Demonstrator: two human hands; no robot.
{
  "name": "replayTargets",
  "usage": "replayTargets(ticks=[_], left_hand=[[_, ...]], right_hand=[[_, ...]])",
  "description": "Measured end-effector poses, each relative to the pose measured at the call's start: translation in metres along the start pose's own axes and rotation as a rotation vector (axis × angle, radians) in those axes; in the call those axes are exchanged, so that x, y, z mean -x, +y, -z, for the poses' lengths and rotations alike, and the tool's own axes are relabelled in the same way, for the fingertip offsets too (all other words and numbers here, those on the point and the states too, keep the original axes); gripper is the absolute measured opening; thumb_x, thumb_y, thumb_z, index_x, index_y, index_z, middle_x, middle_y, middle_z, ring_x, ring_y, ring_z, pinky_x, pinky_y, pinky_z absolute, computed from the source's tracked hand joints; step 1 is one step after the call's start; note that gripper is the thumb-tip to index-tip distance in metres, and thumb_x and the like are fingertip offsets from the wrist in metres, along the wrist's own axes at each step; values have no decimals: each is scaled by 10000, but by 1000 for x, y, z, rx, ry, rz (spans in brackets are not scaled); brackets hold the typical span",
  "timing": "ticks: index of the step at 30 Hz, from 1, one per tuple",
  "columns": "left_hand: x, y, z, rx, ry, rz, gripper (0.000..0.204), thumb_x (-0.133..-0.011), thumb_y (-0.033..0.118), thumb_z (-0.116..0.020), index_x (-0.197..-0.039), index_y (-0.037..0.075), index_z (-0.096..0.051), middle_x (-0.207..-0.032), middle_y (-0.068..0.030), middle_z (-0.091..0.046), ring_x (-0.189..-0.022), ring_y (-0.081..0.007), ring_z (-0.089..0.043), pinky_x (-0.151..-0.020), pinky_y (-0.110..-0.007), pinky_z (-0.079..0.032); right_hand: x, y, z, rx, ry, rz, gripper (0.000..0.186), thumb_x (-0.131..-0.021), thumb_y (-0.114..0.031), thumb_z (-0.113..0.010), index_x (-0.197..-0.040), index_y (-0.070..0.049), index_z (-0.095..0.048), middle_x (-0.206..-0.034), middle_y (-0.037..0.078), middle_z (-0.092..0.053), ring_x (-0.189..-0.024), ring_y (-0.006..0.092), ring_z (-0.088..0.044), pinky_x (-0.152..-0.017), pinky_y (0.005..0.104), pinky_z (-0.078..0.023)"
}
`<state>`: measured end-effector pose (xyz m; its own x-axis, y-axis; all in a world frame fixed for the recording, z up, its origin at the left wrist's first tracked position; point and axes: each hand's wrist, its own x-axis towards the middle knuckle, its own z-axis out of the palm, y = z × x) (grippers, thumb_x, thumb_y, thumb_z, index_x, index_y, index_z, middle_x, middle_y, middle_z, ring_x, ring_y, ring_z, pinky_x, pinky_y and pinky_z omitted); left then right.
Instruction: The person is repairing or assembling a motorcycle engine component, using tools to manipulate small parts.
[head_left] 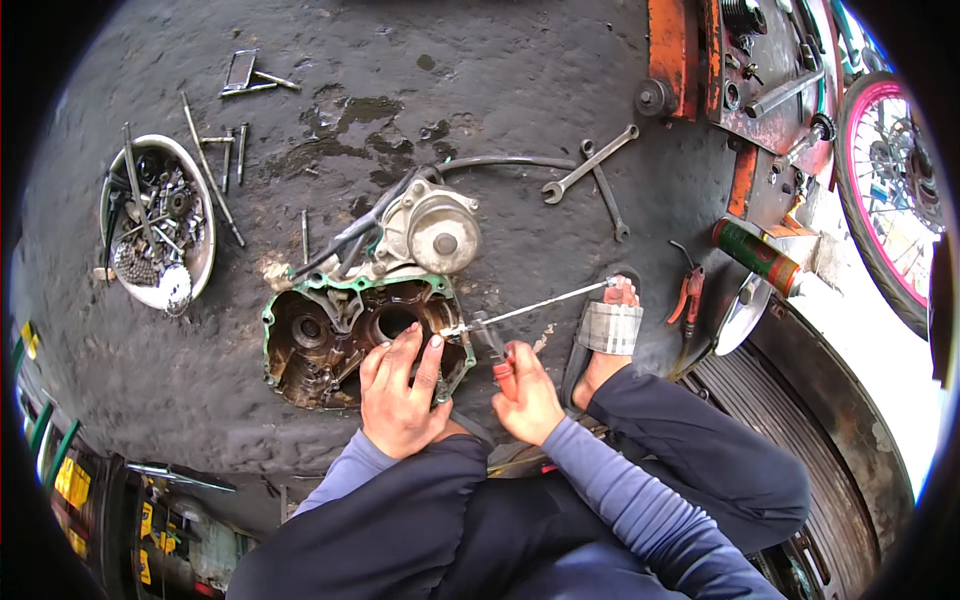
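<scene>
Hands nearest us: our left hand lies with fingers spread, its grip clasping nothing, on the near rim of the green-edged engine case. Our right hand, just beside the case's right edge, has its grip closed around red-handled pliers. Beyond, a long rod crosses the floor; farther off, spanners, and to the left a parts bowl with open floor between.

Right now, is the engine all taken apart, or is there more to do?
Partly. Its cover is off: the engine case lies open, and loose bolts and parts fill the bowl. The left hand steadies the case while the right hand holds red-handled pliers at its edge. The round silver part is still attached.
</scene>
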<state>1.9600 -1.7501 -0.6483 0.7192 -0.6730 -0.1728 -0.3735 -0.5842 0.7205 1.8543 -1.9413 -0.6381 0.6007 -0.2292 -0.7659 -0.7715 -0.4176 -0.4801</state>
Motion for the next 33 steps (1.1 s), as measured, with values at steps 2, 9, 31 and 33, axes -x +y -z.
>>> replayTargets(ticks=[2,9,31,33], left_hand=[[-1,2,16,22,-4,-1,904,-551,194,-776,-1380,-12,-480,-1318,-230,-565,-1179,-352,-573,-1027,-475,-367],[-25,12,112,355,-236,132,1123,-552,116,-826,-1524,-5,-275,-1280,-193,-577,-1134,-327,-587,-1033,-421,-409],[-4,15,118,-84,302,-3,698,-652,419,-854,-1141,-9,-599,-1047,-161,-668,-914,-322,-654,-894,-482,-446],[-3,15,113,-45,345,-39,648,-660,410,-852,-1100,-1,-614,-1030,-160,-670,-873,-315,-652,-859,-464,-464]], right_hand=[[3,-2,4,-34,-10,55,596,-690,-40,-617,-1252,31,-432,-1134,255,-551,-1081,452,-556,-924,471,-458],[-1,-45,26,-48,-89,359,666,-647,-45,-607,-1282,3,-412,-1062,198,-492,-1030,387,-501,-940,458,-403],[3,-130,40,198,-63,283,542,-740,-52,-646,-1254,6,-483,-1043,183,-579,-999,382,-589,-861,455,-475],[10,-128,34,167,-7,278,492,-759,-44,-640,-1230,-2,-503,-1030,179,-589,-990,379,-598,-859,456,-480]])
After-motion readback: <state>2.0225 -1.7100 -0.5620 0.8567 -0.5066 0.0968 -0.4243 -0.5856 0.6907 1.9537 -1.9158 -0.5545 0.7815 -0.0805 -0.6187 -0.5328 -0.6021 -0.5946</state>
